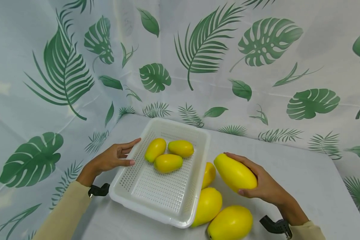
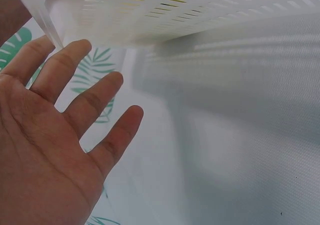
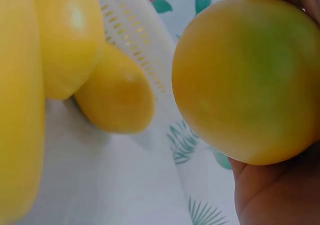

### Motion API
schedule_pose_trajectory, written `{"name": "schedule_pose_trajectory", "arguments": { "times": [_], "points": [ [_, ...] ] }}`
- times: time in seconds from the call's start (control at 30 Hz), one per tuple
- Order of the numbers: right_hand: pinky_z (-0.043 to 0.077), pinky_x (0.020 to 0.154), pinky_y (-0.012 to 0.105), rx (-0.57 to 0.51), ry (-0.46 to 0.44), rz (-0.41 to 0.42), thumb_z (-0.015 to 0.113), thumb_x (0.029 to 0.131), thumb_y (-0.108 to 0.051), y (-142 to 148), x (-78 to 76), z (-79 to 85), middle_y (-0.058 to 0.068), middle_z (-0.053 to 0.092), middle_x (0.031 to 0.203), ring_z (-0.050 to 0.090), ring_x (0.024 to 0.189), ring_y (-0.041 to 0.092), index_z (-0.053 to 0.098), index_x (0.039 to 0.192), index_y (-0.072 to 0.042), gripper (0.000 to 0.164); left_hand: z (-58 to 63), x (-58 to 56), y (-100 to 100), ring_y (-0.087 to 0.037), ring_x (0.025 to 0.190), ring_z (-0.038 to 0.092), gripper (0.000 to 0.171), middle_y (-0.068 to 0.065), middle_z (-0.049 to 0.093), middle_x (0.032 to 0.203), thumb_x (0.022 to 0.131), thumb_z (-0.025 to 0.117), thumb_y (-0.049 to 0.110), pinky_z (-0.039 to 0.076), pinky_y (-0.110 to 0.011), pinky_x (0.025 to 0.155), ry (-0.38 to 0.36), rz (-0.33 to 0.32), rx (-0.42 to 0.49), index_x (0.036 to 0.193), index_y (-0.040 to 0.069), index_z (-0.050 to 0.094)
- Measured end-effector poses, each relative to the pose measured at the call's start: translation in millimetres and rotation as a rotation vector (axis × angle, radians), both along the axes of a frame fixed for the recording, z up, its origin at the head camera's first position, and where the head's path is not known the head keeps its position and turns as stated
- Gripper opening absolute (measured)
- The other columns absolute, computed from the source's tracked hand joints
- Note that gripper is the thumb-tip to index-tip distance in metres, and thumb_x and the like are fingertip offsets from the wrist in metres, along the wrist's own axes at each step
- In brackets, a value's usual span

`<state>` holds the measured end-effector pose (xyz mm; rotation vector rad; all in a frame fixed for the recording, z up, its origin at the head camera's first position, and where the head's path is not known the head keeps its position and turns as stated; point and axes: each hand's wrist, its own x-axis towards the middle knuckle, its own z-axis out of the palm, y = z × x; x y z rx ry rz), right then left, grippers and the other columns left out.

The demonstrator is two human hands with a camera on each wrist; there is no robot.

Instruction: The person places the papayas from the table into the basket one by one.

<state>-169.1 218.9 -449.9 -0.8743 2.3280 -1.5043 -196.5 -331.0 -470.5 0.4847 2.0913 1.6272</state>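
right hand (image 1: pixel 265 186) fingers curled around mango (image 1: pixel 234 172) | left hand (image 1: pixel 112 159) fingers spread, on basket (image 1: pixel 156 200) rim

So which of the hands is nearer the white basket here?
Left. The left hand touches the white basket's left rim, thumb at its edge. The right hand is off to the basket's right, gripping a yellow mango clear of the rim.

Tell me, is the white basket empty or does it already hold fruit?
Not empty: the white basket holds three yellow fruits at its far end. Its near half is bare mesh.
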Motion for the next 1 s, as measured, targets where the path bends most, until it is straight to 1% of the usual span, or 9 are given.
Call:
{"name": "schedule_pose_trajectory", "arguments": {
  "times": [0.2,0.37,0.5,0.73,1.0],
  "points": [
    [0.06,0.09,0.032,-0.027,0.016,0.035,0.082,0.08,-0.005,-9.6,2.8,9.5,0.002,0.045,0.168,0.061,0.121,0.017,0.036,0.166,-0.019,0.099,-1.5,-0.3,-1.0,-0.054,0.137,0.058,0.087,-0.012,0.032,0.174,0.101,0.07,0.002,0.065,-0.058,0.091,0.013,0.0,-0.003,0.171,0.026,0.024],
    [0.061,0.092,0.031,-0.044,0.042,0.074,0.082,0.08,-0.003,-16.7,2.9,13.1,0.005,0.043,0.17,0.061,0.124,0.017,0.036,0.166,-0.015,0.098,-1.2,0.1,-0.5,-0.053,0.137,0.059,0.087,-0.012,0.034,0.173,0.1,0.07,0.004,0.065,-0.056,0.091,0.018,0.012,-0.019,0.171,0.027,0.025],
    [0.061,0.092,0.032,-0.056,0.042,0.094,0.082,0.08,-0.003,-22.3,3.1,16.0,0.006,0.043,0.169,0.062,0.122,0.018,0.036,0.166,-0.013,0.098,-1.7,0.1,-0.1,-0.053,0.136,0.06,0.087,-0.013,0.034,0.173,0.1,0.07,0.004,0.066,-0.054,0.09,0.022,0.012,-0.02,0.171,0.026,0.025],
    [0.061,0.096,0.033,-0.067,0.027,0.137,0.082,0.08,-0.005,-34.7,5.1,23.1,0.005,0.042,0.17,0.062,0.126,0.02,0.035,0.166,-0.015,0.098,-1.7,-0.3,0.2,-0.053,0.134,0.061,0.087,-0.014,0.033,0.173,0.1,0.07,0.003,0.067,-0.052,0.087,0.025,0.006,-0.015,0.171,0.024,0.024],
    [0.06,0.1,0.033,-0.076,0.026,0.194,0.082,0.082,-0.009,-50.1,7.4,31.4,0.007,0.045,0.167,0.063,0.125,0.023,0.034,0.167,-0.015,0.098,-2.3,0.0,-0.6,-0.052,0.137,0.059,0.087,-0.011,0.034,0.173,0.1,0.071,0.004,0.066,-0.052,0.092,0.016,0.01,-0.013,0.171,0.027,0.024]
  ]
}}
